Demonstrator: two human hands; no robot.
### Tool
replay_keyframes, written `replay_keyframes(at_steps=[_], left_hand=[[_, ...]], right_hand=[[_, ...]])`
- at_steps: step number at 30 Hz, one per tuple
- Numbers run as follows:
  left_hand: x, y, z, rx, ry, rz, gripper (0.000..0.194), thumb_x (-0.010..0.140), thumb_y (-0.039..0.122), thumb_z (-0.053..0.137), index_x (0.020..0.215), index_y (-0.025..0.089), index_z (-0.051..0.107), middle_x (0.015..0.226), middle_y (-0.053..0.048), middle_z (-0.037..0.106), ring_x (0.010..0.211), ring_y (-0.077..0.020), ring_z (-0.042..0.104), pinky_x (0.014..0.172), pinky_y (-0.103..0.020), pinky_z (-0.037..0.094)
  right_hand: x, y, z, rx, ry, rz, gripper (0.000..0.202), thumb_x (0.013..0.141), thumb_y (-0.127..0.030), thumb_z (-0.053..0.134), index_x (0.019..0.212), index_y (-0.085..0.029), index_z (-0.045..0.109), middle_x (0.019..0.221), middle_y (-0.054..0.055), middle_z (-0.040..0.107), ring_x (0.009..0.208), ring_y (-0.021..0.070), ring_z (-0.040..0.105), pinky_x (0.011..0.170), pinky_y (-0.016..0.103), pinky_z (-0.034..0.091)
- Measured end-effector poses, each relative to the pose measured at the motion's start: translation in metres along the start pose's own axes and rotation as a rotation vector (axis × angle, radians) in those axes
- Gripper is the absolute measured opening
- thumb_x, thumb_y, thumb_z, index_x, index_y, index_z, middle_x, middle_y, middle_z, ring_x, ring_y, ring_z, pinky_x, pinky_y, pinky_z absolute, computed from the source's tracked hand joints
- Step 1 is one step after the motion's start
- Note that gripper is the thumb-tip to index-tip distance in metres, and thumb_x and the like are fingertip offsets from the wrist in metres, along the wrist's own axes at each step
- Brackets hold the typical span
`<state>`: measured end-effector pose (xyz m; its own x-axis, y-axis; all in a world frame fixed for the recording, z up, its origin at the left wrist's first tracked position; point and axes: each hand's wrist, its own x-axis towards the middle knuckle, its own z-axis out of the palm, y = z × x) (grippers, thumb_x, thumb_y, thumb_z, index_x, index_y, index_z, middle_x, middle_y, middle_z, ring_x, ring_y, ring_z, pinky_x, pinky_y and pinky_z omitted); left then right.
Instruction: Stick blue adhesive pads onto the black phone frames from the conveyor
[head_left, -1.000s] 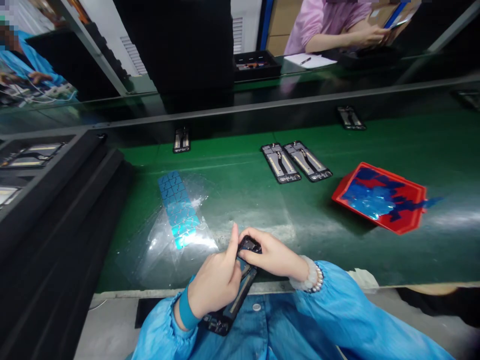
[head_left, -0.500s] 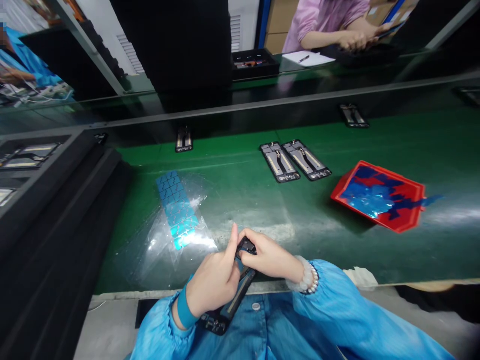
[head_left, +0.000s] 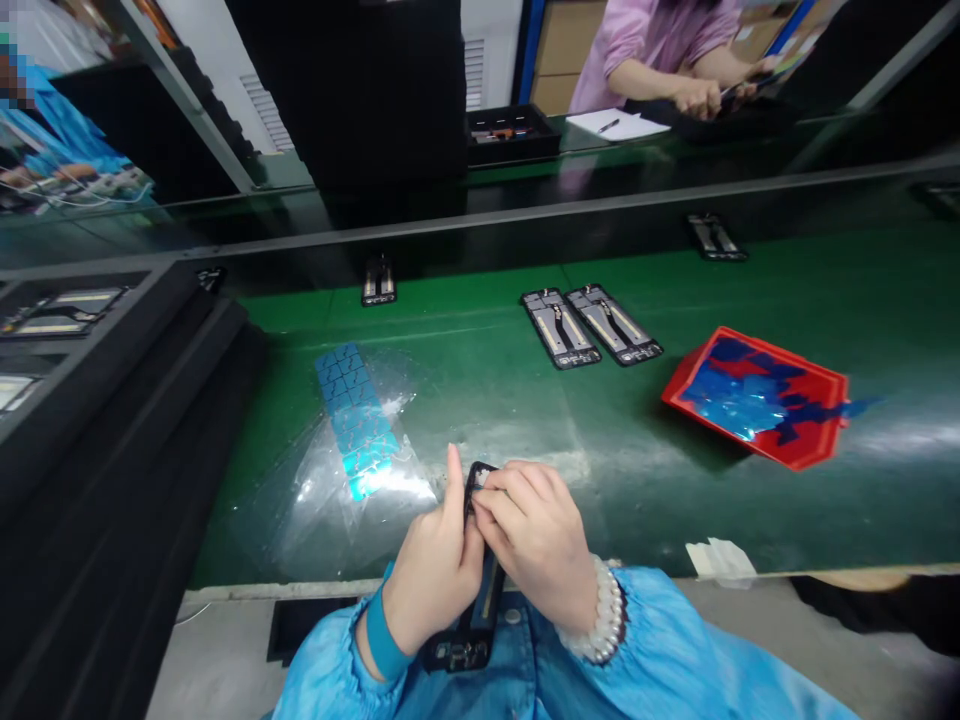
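One phone frame [head_left: 486,605] is gripped between two hands [head_left: 433,570] [head_left: 536,540], two similar frames [head_left: 561,330] lying near one red bin [head_left: 814,442].

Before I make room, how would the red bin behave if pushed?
The red bin is probably light and stiff, given its thin plastic-looking walls. It may slide on the glossy surface; the blue strip overhanging its rim might fall.

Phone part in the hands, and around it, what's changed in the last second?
The right hand has turned, its fingers gathered near the far end of the held phone part, whose near end swung right. Two rear phone parts slid slightly right. The left hand keeps hold; blue sheet and red bin stayed put.
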<state>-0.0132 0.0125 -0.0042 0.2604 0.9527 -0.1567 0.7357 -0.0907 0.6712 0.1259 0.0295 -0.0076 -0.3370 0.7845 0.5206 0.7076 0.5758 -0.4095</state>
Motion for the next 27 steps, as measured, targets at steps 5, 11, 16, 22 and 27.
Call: replay_keyframes(at_steps=[5,11,16,22,27], left_hand=[[-0.003,0.003,0.001,-0.078,0.000,-0.041,0.071,0.088,0.019,0.033,0.144,0.012,-0.010,0.076,-0.008,0.070,0.060,-0.0232,0.064,0.054,-0.030,0.042],[-0.002,0.003,0.013,-0.405,0.066,-0.114,0.063,0.091,0.028,0.036,0.145,0.020,0.007,0.082,-0.001,0.067,0.062,-0.0161,0.060,0.060,-0.026,0.044],[0.009,-0.004,0.018,-0.669,0.159,-0.177,0.047,0.087,0.034,0.045,0.130,0.015,0.040,0.078,-0.002,0.067,0.063,-0.0144,0.059,0.061,-0.024,0.045],[0.021,-0.005,0.014,-0.843,0.155,-0.143,0.031,0.086,0.030,0.046,0.116,0.019,0.046,0.099,-0.005,0.069,0.084,-0.0168,0.065,0.077,-0.027,0.048],[0.024,-0.003,0.013,-0.754,0.216,-0.143,0.029,0.084,0.025,0.047,0.113,0.019,0.049,0.100,-0.004,0.069,0.096,-0.0185,0.063,0.085,-0.029,0.046]], right_hand=[[0.006,0.002,0.001,0.092,-0.010,0.067,0.013,0.083,-0.012,0.049,0.073,-0.017,0.055,0.080,0.004,0.059,0.084,0.0180,0.049,0.076,0.033,0.040],[-0.007,0.001,0.001,0.035,0.095,0.231,0.009,0.080,-0.011,0.047,0.077,-0.018,0.051,0.089,0.007,0.053,0.093,0.0216,0.047,0.083,0.040,0.040],[-0.015,0.047,-0.059,-0.300,0.388,0.241,0.008,0.083,-0.020,0.044,0.077,-0.021,0.049,0.082,0.006,0.054,0.086,0.0252,0.053,0.079,0.045,0.039],[-0.004,0.154,-0.156,-0.617,0.323,0.698,0.024,0.083,-0.041,0.047,0.065,-0.027,0.052,0.058,0.005,0.044,0.075,0.0274,0.055,0.061,0.039,0.037],[-0.012,0.162,-0.158,-0.588,0.229,0.533,0.020,0.086,-0.029,0.039,0.091,-0.029,0.058,0.086,0.008,0.059,0.092,0.0306,0.052,0.074,0.044,0.041]])
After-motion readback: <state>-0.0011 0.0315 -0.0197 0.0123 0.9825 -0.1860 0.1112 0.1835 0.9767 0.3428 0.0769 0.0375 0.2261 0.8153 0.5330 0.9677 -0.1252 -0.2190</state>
